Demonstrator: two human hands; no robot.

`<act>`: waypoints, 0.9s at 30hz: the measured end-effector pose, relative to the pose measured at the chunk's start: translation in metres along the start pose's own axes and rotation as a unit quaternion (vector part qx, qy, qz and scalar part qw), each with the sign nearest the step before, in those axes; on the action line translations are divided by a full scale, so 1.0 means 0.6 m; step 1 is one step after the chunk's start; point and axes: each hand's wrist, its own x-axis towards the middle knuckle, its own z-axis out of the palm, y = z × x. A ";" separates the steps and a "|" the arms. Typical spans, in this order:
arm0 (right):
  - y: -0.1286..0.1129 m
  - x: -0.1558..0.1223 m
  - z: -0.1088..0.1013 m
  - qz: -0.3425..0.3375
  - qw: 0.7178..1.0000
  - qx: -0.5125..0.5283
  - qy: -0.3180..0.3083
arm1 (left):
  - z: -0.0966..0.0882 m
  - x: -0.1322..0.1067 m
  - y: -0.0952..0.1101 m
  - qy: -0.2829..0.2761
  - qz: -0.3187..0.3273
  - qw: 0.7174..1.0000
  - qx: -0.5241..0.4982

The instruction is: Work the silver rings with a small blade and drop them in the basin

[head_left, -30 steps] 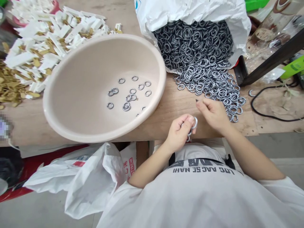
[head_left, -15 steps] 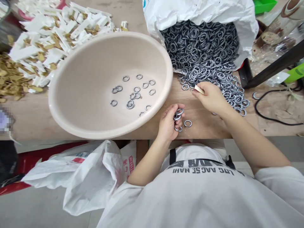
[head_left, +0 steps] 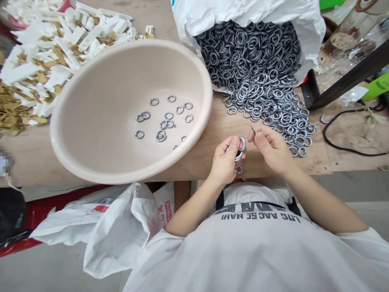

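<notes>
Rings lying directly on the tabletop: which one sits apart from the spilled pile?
The lone ring between the pile and the black cable; the others lie bunched together at the mouth of the white bag.

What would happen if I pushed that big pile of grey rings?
The pile of rings would probably spread, lying loose on the table. The rings look metallic, so likely stiff and heavy for their size. Being round, one might roll on edge.

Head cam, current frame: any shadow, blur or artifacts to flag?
Head view: dark rings inside the white bag sit in shade, spilled rings look brighter; head view: a pixelated patch at the left edge; head view: the thin piece in the right hand is too small to identify.
</notes>
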 end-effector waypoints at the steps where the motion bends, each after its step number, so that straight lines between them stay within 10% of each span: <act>1: -0.004 -0.004 -0.006 -0.025 0.997 -0.073 -0.009 | 0.002 0.000 0.003 0.000 -0.010 1.000 -0.012; 6: -0.019 -0.023 -0.013 -0.103 0.962 -0.248 -0.045 | 0.010 -0.002 0.010 0.007 -0.036 0.999 -0.039; 27: -0.018 -0.023 -0.005 -0.181 0.936 -0.297 -0.059 | -0.005 -0.012 0.013 -0.031 -0.057 0.996 -0.055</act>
